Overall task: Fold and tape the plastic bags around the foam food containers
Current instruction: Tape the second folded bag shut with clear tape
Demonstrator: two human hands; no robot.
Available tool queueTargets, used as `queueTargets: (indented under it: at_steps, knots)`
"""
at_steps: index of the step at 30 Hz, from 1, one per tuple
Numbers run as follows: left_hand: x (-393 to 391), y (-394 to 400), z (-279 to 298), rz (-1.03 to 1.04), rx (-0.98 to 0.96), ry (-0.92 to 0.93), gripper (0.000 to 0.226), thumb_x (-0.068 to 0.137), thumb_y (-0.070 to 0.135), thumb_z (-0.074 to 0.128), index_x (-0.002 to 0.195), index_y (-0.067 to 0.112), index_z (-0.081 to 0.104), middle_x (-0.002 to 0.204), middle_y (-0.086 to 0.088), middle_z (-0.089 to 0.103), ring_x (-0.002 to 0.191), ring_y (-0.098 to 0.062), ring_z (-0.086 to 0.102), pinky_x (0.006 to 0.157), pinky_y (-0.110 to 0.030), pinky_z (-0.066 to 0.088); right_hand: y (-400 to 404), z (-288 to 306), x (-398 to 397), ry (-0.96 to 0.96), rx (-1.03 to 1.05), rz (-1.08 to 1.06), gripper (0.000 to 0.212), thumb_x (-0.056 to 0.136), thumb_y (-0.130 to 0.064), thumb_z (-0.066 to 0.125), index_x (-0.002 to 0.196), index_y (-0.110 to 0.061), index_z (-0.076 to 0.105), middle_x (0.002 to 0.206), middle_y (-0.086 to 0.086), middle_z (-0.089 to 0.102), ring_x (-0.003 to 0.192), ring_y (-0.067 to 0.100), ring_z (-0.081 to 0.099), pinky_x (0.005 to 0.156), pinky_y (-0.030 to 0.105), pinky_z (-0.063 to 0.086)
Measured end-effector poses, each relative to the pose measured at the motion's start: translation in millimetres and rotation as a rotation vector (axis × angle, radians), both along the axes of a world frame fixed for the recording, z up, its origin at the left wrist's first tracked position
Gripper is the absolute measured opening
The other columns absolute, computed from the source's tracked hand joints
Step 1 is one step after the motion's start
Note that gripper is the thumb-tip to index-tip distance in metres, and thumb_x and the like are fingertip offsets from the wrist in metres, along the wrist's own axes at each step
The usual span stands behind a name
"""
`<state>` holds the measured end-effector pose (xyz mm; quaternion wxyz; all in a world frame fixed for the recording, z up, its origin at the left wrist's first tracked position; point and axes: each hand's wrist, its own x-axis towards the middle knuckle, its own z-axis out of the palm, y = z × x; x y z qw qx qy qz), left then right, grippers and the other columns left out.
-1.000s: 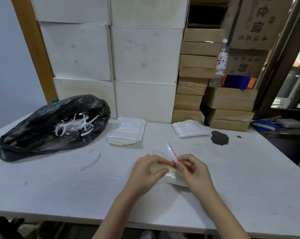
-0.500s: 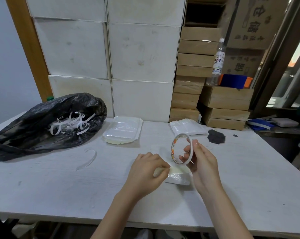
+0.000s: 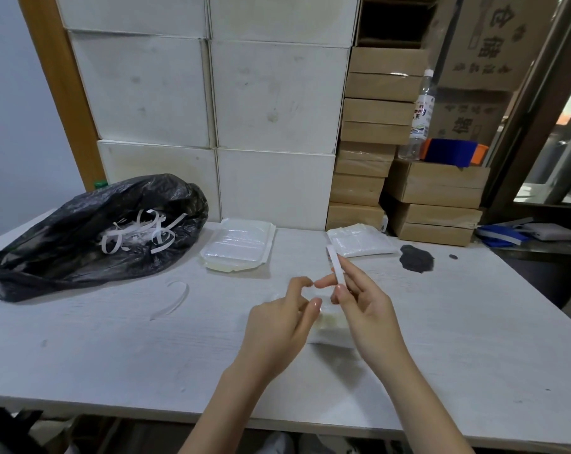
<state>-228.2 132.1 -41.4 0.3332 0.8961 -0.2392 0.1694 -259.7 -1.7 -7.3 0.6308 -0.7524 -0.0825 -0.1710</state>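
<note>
**Tape roll raised over a bagged container on the white table**

White boxes stacked against the wall [image 3: 271, 99] fill the background, with brown cardboard cartons [image 3: 376, 126] piled to their right and a clear plastic bottle [image 3: 420, 116] standing on the lower cartons beside a blue and orange object [image 3: 451, 151]. In front runs a white wood-grain table [image 3: 113, 348].

At the table's near middle lies a foam food container wrapped in a plastic bag [image 3: 331, 326], mostly hidden by the two hands above it. The right hand [image 3: 364, 306] pinches a tape roll [image 3: 335, 263] between thumb and fingers – the roll is seen edge-on, tilted up and away from the container. The left hand [image 3: 277, 322] hovers just left of it with its fingers curled, forefinger and thumb tips close together near the roll's lower end; whether they pinch a clear end of tape cannot be told. Its lower fingers sit over the bagged container.

Farther back, a second bagged foam container [image 3: 240, 245] rests near the wall boxes, and a flat stack of folded plastic bags [image 3: 359, 240] lies to its right. A crumpled black bin bag [image 3: 90, 237] sprawls at the left – white backing strips [image 3: 140, 234] spill from its mouth, and one loose curled strip [image 3: 172, 299] lies on the table in front of it. A dark stain [image 3: 416, 253] marks the table at the right.
</note>
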Motion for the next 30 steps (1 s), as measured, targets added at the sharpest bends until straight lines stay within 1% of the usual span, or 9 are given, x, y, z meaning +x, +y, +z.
queueTargets:
  at_steps: [4, 8, 13, 15, 18, 21, 26, 28, 30]
  knots:
    - [-3, 0, -5, 0.019, -0.116, -0.023, 0.066, 0.081, 0.063, 0.011, 0.137, 0.034, 0.031, 0.091, 0.019, 0.072, 0.070, -0.010, 0.065, 0.062, -0.027, 0.043, 6, -10, 4, -0.038, -0.189, -0.067, 0.033, 0.094, -0.008, 0.051, 0.107, -0.037, 0.044, 0.095, -0.015, 0.070, 0.084, -0.003, 0.063, 0.073, 0.005, 0.044]
    - [-2, -2, -13, 0.051, -0.197, -0.105, 0.047, 0.086, 0.059, 0.020, 0.131, 0.050, 0.031, 0.070, 0.011, 0.065, 0.056, -0.015, 0.060, 0.056, -0.030, 0.044, 11, -17, 8, -0.037, -0.311, -0.087, 0.030, 0.093, -0.009, 0.054, 0.092, -0.037, 0.042, 0.092, -0.022, 0.068, 0.090, -0.004, 0.064, 0.073, 0.010, 0.047]
    - [2, -3, -19, 0.162, -0.281, -0.184, 0.042, 0.089, 0.046, 0.041, 0.130, 0.045, 0.042, 0.054, 0.001, 0.054, 0.050, -0.013, 0.046, 0.043, -0.019, 0.034, 13, -23, 14, -0.061, -0.407, -0.158, 0.030, 0.090, -0.010, 0.057, 0.089, -0.036, 0.043, 0.071, -0.022, 0.067, 0.072, 0.003, 0.061, 0.066, 0.021, 0.046]
    - [0, -4, -21, 0.161, -0.373, -0.148, 0.037, 0.085, 0.047, 0.046, 0.122, 0.052, 0.046, 0.072, 0.011, 0.064, 0.054, -0.008, 0.052, 0.046, -0.015, 0.038, 15, -25, 16, -0.031, -0.392, -0.174, 0.027, 0.090, -0.010, 0.058, 0.090, -0.034, 0.046, 0.071, -0.023, 0.064, 0.076, -0.001, 0.061, 0.070, 0.020, 0.048]
    - [-6, -4, -17, 0.098, -0.577, 0.084, 0.032, 0.079, 0.048, 0.057, 0.105, 0.066, 0.051, 0.081, 0.039, 0.066, 0.074, -0.002, 0.067, 0.065, -0.027, 0.053, 14, -24, 15, 0.028, -0.316, -0.127, 0.026, 0.090, -0.010, 0.059, 0.092, -0.034, 0.051, 0.083, -0.020, 0.065, 0.087, -0.012, 0.059, 0.074, 0.009, 0.046]
    - [-4, -3, -17, 0.100, -0.690, 0.145, 0.047, 0.082, 0.025, 0.071, 0.089, 0.069, 0.058, 0.083, 0.034, 0.069, 0.082, 0.005, 0.067, 0.076, -0.023, 0.054, 10, -20, 11, 0.016, -0.397, 0.038, 0.031, 0.093, -0.001, 0.050, 0.112, -0.025, 0.052, 0.104, -0.021, 0.062, 0.101, -0.013, 0.056, 0.084, 0.005, 0.042]
    - [-4, -8, -18, 0.114, -0.871, 0.209, 0.038, 0.078, 0.011, 0.073, 0.083, 0.049, 0.072, 0.081, 0.014, 0.075, 0.082, -0.008, 0.071, 0.081, -0.035, 0.056, 6, -21, 12, -0.101, -0.665, -0.018, 0.040, 0.089, -0.003, 0.043, 0.126, -0.017, 0.052, 0.112, -0.002, 0.066, 0.103, 0.016, 0.060, 0.086, 0.030, 0.049]
    - [-6, -11, -17, 0.115, -0.890, 0.195, 0.034, 0.078, 0.010, 0.073, 0.083, 0.044, 0.074, 0.080, 0.011, 0.075, 0.080, -0.010, 0.071, 0.078, -0.034, 0.056, 8, -23, 14, -0.116, -0.720, -0.046, 0.039, 0.089, -0.002, 0.042, 0.125, -0.016, 0.051, 0.109, 0.006, 0.066, 0.101, 0.025, 0.061, 0.082, 0.043, 0.051]
    - [-6, -10, -17, 0.100, -0.930, 0.235, 0.028, 0.078, 0.007, 0.073, 0.084, 0.035, 0.076, 0.081, 0.008, 0.076, 0.081, -0.012, 0.072, 0.077, -0.030, 0.056, 9, -25, 16, -0.135, -0.753, -0.060, 0.040, 0.090, -0.003, 0.043, 0.126, -0.018, 0.050, 0.105, 0.009, 0.067, 0.099, 0.027, 0.062, 0.080, 0.044, 0.050]
